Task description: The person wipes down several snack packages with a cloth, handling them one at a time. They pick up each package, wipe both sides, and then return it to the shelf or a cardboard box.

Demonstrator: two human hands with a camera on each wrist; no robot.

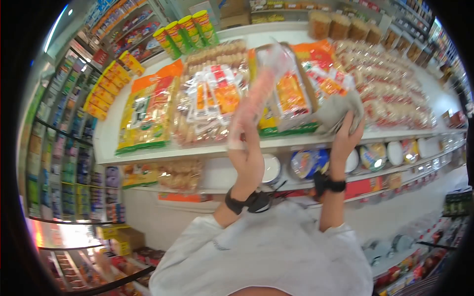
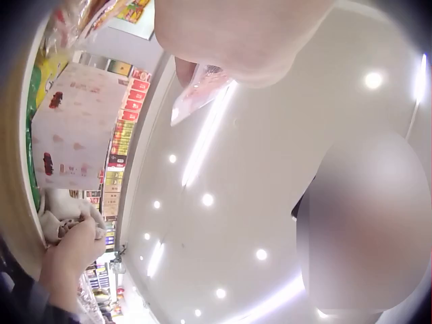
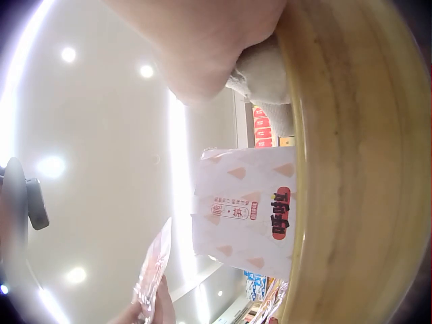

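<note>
My left hand (image 1: 250, 165) holds a long pink-and-clear plastic snack packet (image 1: 253, 106), blurred, tilted up over the upper shelf. In the left wrist view part of the packet (image 2: 202, 94) shows below the hand. My right hand (image 1: 344, 143) grips a bunched grey-white cloth (image 1: 340, 109) at the shelf's front edge. Between the hands stands a white display box (image 3: 246, 209) with pink triangle prints; orange-labelled packets (image 1: 291, 93) lie in it. The cloth (image 2: 57, 209) is right beside the box in the left wrist view.
Bagged snacks (image 1: 150, 106) and trays of clear-wrapped rolls (image 1: 390, 84) flank the box on the white shelf (image 1: 111, 138). Green cans (image 1: 205, 27) and tubs (image 1: 340, 24) line its back. Bowls (image 1: 308, 163) sit on the shelf below. Side racks (image 1: 64, 143) stand left.
</note>
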